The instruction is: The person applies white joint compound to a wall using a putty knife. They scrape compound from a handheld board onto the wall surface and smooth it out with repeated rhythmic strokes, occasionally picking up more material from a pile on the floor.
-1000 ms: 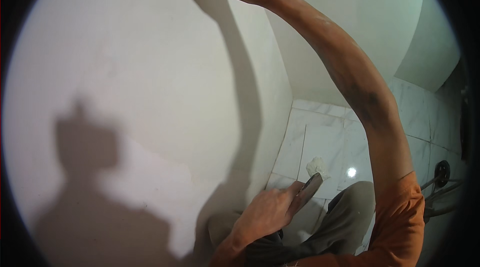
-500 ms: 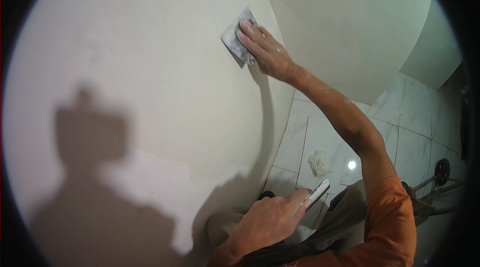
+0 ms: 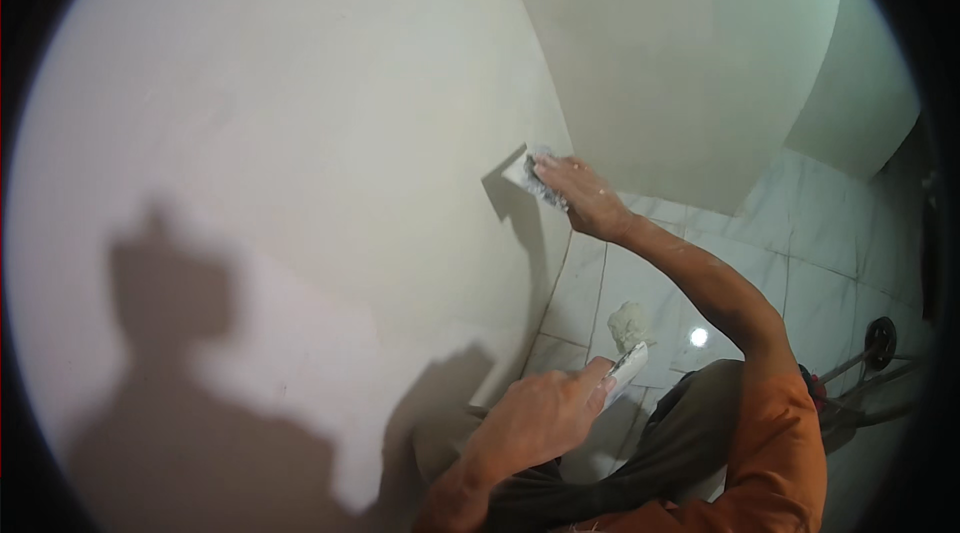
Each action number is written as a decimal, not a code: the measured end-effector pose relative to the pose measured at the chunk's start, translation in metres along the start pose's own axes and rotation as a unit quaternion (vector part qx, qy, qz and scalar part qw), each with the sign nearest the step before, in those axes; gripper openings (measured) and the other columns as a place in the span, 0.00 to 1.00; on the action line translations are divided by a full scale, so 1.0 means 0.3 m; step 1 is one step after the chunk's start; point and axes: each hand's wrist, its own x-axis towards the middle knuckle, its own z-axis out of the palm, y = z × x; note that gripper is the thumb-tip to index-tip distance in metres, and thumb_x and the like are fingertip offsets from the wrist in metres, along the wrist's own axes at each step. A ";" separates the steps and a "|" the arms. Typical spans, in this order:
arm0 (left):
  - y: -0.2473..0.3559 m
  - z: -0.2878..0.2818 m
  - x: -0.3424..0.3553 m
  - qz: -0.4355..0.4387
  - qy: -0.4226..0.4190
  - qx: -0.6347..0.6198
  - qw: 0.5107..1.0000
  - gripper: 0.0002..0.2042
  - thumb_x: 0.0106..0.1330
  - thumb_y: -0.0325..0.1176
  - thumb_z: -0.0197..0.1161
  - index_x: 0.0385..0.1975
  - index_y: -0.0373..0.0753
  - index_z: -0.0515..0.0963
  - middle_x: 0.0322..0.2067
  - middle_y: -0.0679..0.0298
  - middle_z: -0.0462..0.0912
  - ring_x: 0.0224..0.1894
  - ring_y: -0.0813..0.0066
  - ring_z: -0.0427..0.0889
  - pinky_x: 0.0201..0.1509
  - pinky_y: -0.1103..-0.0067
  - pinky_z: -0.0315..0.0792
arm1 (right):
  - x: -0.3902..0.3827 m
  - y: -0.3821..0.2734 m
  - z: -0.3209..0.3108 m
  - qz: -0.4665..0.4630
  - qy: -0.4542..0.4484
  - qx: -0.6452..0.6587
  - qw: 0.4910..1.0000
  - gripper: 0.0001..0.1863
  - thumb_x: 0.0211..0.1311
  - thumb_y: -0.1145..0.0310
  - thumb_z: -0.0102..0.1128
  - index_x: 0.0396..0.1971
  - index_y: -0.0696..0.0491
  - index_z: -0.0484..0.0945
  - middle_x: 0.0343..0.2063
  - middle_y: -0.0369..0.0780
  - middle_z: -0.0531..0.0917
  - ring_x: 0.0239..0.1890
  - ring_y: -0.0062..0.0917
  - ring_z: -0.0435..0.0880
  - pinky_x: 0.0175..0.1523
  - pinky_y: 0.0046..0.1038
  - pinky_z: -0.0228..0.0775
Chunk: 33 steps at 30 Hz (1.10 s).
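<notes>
My right hand (image 3: 590,201) grips a broad flat putty scraper (image 3: 530,176) smeared with grey-white filler. Its shadow falls to its left on the pale wall (image 3: 380,153), apart from the blade, so the scraper looks held off the surface. Lower down, my left hand (image 3: 540,418) is closed round a second flat scraper (image 3: 627,365), whose whitish blade points up and right; the fingers hide its grip. Beyond that blade, a lump of pale putty (image 3: 628,318) appears to lie on the floor, partly overlapped by the blade.
White marbled tiles (image 3: 740,273) cover the floor to the right of the wall. A second wall (image 3: 660,63) meets the first at a corner. My bent knees (image 3: 690,433) are below, and a metal frame with a small dark wheel (image 3: 880,341) stands at the right.
My right hand has come down and slightly right with its scraper, away from the wall. My left hand has risen a little, its scraper now overlapping the putty lump in view.
</notes>
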 end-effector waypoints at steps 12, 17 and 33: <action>-0.020 0.032 -0.028 -0.004 0.014 0.006 1.000 0.11 0.74 0.39 0.51 0.45 0.38 0.73 0.21 0.45 0.79 0.27 0.39 0.78 0.34 0.54 0.71 | 0.747 0.147 -0.271 0.211 0.180 -0.062 0.959 0.17 0.66 0.71 0.46 0.52 0.60 0.73 0.41 0.54 0.81 0.43 0.50 0.80 0.49 0.43 0.72; -0.024 0.021 -0.044 -0.015 0.003 0.013 1.000 0.11 0.73 0.38 0.52 0.43 0.36 0.73 0.22 0.44 0.79 0.29 0.39 0.79 0.35 0.54 0.71 | 0.822 0.175 -0.313 0.306 0.105 -0.049 0.945 0.17 0.68 0.68 0.45 0.49 0.64 0.73 0.32 0.54 0.81 0.34 0.44 0.81 0.44 0.41 0.71; -0.021 -0.027 -0.095 -0.029 -0.006 -0.022 0.999 0.12 0.75 0.39 0.47 0.44 0.37 0.73 0.26 0.43 0.80 0.31 0.39 0.78 0.37 0.54 0.71 | 0.582 0.139 -0.313 0.373 0.050 0.044 0.926 0.17 0.65 0.65 0.48 0.42 0.65 0.76 0.20 0.37 0.76 0.23 0.19 0.72 0.33 0.29 0.68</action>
